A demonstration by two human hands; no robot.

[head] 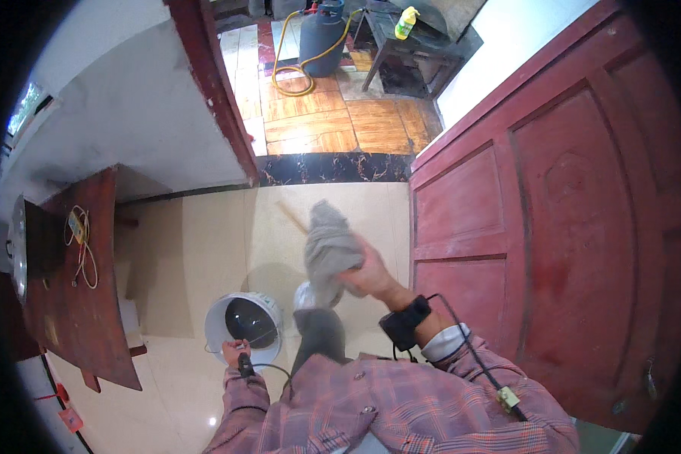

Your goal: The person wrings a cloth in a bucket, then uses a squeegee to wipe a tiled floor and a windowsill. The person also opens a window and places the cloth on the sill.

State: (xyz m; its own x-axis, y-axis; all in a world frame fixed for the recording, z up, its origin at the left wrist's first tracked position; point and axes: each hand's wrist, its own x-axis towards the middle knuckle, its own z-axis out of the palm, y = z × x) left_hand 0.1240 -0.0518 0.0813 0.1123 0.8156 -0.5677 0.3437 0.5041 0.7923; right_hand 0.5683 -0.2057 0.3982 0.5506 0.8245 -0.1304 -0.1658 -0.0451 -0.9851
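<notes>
My right hand (371, 273) grips a bunched grey cloth (332, 244), blurred, in front of my body. A thin light-brown stick (291, 217) pokes out beyond the cloth; its other end is hidden, so I cannot tell whether the hand holds it too. Down to the left, my left hand (236, 350) is closed on the wire handle (263, 339) of a white plastic bucket (215, 323). Dark liquid (249, 322) lies inside the bucket.
A red panelled door (567, 198) stands on the right. Left is a wooden table (99, 329) with a power strip and cord (78, 227). Past the black marble threshold (335, 168) are a gas cylinder (322, 48), its yellow hose (286, 91) and a yellow bottle (407, 24).
</notes>
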